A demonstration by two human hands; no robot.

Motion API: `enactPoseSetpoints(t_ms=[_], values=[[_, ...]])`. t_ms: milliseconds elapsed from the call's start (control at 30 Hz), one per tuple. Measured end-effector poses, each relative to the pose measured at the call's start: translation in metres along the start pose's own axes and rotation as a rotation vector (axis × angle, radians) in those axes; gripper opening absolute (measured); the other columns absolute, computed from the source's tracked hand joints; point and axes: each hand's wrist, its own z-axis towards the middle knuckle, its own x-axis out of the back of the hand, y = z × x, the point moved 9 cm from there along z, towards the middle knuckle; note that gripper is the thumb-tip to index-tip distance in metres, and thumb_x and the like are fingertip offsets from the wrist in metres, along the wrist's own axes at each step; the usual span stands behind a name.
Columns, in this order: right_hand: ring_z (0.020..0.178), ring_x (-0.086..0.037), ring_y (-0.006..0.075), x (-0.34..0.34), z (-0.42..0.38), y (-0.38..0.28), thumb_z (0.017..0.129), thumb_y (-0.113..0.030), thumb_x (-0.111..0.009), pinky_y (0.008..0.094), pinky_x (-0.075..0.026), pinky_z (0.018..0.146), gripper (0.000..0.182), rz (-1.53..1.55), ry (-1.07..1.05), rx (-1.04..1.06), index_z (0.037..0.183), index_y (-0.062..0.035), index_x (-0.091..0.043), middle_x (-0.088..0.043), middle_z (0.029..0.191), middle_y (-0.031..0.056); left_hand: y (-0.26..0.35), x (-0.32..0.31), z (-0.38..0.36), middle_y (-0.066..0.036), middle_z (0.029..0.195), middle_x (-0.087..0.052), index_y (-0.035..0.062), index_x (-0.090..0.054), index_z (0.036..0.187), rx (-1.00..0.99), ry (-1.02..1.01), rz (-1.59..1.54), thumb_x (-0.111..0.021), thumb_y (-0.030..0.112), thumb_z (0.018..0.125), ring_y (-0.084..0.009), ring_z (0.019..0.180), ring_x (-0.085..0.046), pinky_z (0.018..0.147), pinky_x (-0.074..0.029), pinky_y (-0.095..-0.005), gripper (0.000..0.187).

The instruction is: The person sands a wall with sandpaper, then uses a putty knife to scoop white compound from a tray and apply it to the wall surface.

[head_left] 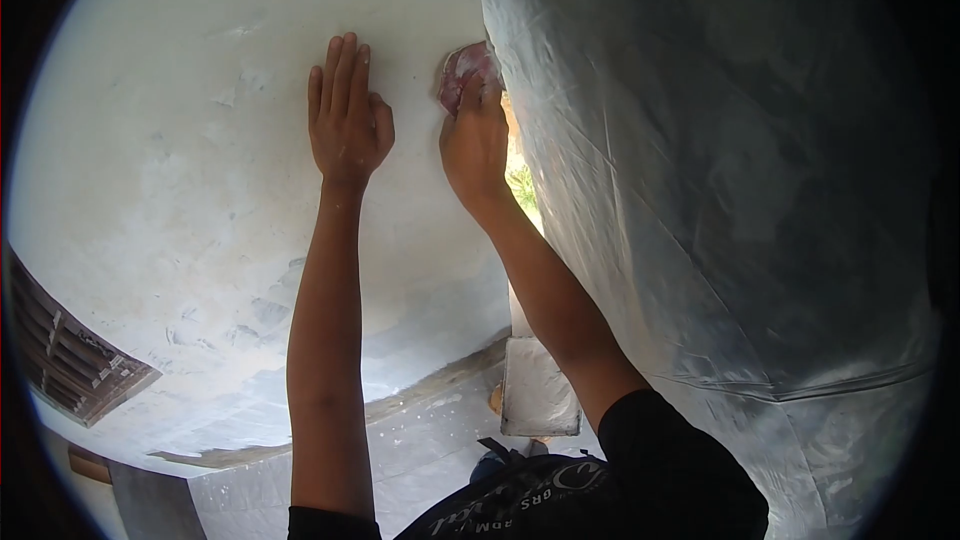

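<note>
My left hand (347, 120) lies flat against the pale, patchy wall (220, 160), its fingers stretched upward and close together, with nothing under them that shows. To its right, my right hand (476, 135) holds a reddish pad (466, 72) smeared with white, pressed to the wall near its right edge. The fingertips rest on the lower part of the pad. Just beside the pad hangs a translucent plastic sheet (700, 170).
A slatted wooden vent (70, 340) is at the lower left. Below my right arm sits a whitish rectangular board or tray (540, 390). Grey sheeting with white specks (420, 450) covers the ground. Daylight and greenery show through a narrow gap beside the plastic.
</note>
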Motion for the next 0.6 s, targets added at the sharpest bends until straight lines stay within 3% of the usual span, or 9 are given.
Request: enactPoseSetpoints(t_ms=[167,267,367,467,600], values=[[0.092,-0.064,0.0406,0.010,-0.062,-0.021,0.077,0.008,-0.066,0.0424,-0.057,0.077,0.061,0.088,-0.123,0.094,0.133,0.0191,-0.045,-0.051,0.116,0.0307,0.002,0.003,0.000,-0.013,0.148,-0.052,0.0011,-0.057,0.134,-0.015,0.023,0.001,-0.048,0.005,0.084,-0.0281,0.142,-0.044,0.116,-0.034,-0.0510,0.050],[0.080,-0.059,0.0345,0.036,-0.047,-0.004,0.077,0.007,-0.063,0.0421,-0.053,0.072,0.065,0.225,-0.061,-0.021,0.139,0.0120,-0.046,-0.048,0.098,0.0189,-0.002,-0.002,-0.001,-0.015,0.150,-0.050,-0.0005,-0.053,0.138,0.007,-0.012,-0.018,-0.047,0.004,0.085,-0.0298,0.144,-0.041,0.117,-0.030,-0.0523,0.053],[0.081,-0.060,0.0368,0.047,-0.007,0.007,0.078,0.010,-0.059,0.0430,-0.053,0.072,0.060,0.157,0.079,-0.064,0.136,0.0154,-0.045,-0.051,0.102,0.0217,-0.001,-0.002,-0.003,-0.014,0.150,-0.050,-0.0004,-0.053,0.138,-0.007,-0.016,-0.014,-0.046,0.004,0.086,-0.0297,0.144,-0.041,0.118,-0.030,-0.0522,0.053],[0.089,-0.065,0.0390,0.008,0.006,0.002,0.077,0.011,-0.063,0.0412,-0.058,0.077,0.056,-0.068,0.039,0.006,0.129,0.0201,-0.046,-0.050,0.107,0.0262,-0.001,-0.002,-0.003,-0.014,0.150,-0.050,-0.0005,-0.053,0.138,-0.003,-0.019,-0.005,-0.046,0.005,0.086,-0.0296,0.144,-0.041,0.118,-0.030,-0.0521,0.053],[0.089,-0.064,0.0368,-0.002,-0.014,-0.002,0.078,0.011,-0.062,0.0381,-0.060,0.074,0.052,-0.150,0.000,0.055,0.127,0.0190,-0.048,-0.049,0.109,0.0253,-0.001,0.000,-0.001,-0.014,0.150,-0.050,-0.0005,-0.053,0.139,-0.003,-0.004,-0.025,-0.046,0.004,0.086,-0.0296,0.144,-0.041,0.117,-0.030,-0.0519,0.053]])
